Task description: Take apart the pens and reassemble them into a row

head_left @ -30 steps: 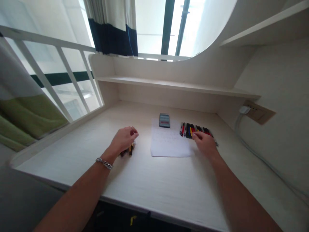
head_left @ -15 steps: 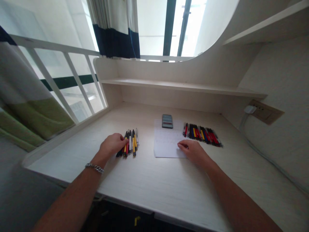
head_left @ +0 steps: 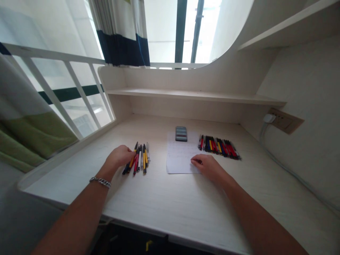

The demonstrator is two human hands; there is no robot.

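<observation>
Apparently, the work stands partway, because the pens lie in two groups of different order. To the right, a neat row of slim pens with black, red, yellow and blue barrels [head_left: 219, 147] lies side by side on the pale, wood-grained desktop [head_left: 159, 202]; I judge this part as arranged. To the left, a loose cluster of black, yellow, red and white pens [head_left: 143, 159] lies at slightly different angles, some of them touching or crossing. This portion, I judge, is what is left to put in order.

The bare left hand [head_left: 119, 157], with a silver chain bracelet [head_left: 101, 182] on its wrist, is at the left edge of this cluster. Its thumb and fingers come together at a dark and yellow pen, but I cannot tell if they pinch it or only touch it. The bare right hand [head_left: 209, 165] is over the near right part of a flat white sheet of paper [head_left: 178, 159], between the two groups. Its thumb and forefinger are pressed together at the tips, and no pen is visible between them.

At the far end of the sheet lies a small, dark-edged rectangular case with grey-blue stripes [head_left: 181, 134]. Neither hand touches it, and its contents are too small to tell.
</observation>
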